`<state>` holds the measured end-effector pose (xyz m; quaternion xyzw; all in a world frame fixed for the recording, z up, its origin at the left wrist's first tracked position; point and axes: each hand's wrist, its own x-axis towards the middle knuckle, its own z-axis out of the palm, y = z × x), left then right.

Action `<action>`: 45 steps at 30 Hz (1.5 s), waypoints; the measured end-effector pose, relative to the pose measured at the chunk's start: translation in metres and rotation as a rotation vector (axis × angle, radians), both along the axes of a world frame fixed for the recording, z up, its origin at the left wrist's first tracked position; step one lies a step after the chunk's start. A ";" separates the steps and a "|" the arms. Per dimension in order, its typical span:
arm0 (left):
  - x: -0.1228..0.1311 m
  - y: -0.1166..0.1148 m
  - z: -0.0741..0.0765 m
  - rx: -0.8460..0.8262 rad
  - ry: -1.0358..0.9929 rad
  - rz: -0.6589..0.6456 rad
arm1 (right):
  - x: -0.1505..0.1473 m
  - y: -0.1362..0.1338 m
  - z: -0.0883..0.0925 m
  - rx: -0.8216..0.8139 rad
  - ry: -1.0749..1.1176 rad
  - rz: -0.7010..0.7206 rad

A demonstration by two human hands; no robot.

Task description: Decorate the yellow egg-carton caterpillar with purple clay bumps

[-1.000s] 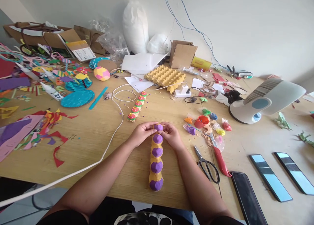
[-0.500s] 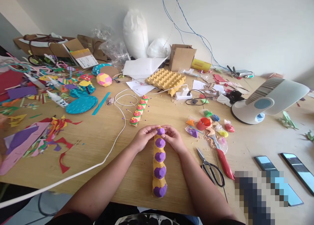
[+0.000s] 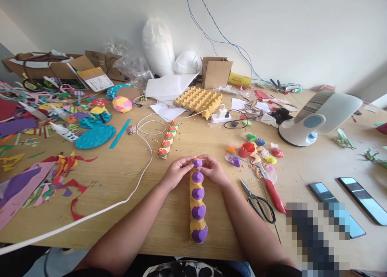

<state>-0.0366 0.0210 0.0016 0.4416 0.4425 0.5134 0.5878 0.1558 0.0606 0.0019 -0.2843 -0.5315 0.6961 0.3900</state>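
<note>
A yellow egg-carton strip (image 3: 196,202) lies lengthwise on the table in front of me, its bumps capped with purple clay (image 3: 198,194). My left hand (image 3: 177,172) pinches the far end from the left, fingers against the last purple cap. From the right, my right hand (image 3: 214,169) grips the same end, thumb and fingers around that cap. Just beyond sits a second strip (image 3: 168,139), decorated in red and green, with purple-tipped pins sticking out at its sides.
To the right lie scissors (image 3: 258,202), a red-handled knife (image 3: 273,192), a red cup (image 3: 247,149) among clay bags, phones (image 3: 363,200) and a white fan (image 3: 317,116). A white cable (image 3: 121,206) crosses the left side near paper scraps (image 3: 65,180). An egg tray (image 3: 198,100) lies behind.
The camera view has shifted slightly, so the background sits a little differently. Both hands stay at the strip's far end, with only slight finger movement.
</note>
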 end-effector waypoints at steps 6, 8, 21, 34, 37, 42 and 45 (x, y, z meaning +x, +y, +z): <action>-0.001 -0.001 0.001 0.007 0.009 -0.013 | -0.001 -0.001 -0.002 0.002 0.013 -0.033; 0.000 -0.002 0.001 0.020 0.006 -0.020 | -0.002 -0.002 -0.004 0.054 -0.052 -0.070; 0.003 -0.002 0.000 0.025 0.016 0.106 | -0.002 -0.003 -0.004 0.120 -0.063 -0.049; 0.006 -0.003 0.001 -0.010 -0.163 0.078 | -0.004 -0.007 -0.001 0.060 -0.017 -0.119; 0.007 -0.003 0.004 -0.066 -0.237 0.083 | -0.005 -0.006 -0.002 0.060 -0.016 -0.114; 0.008 -0.004 0.010 -0.121 -0.317 0.075 | -0.006 -0.006 -0.002 0.048 0.002 -0.104; 0.007 -0.005 0.012 -0.148 -0.346 0.068 | -0.007 -0.007 -0.002 0.051 0.020 -0.090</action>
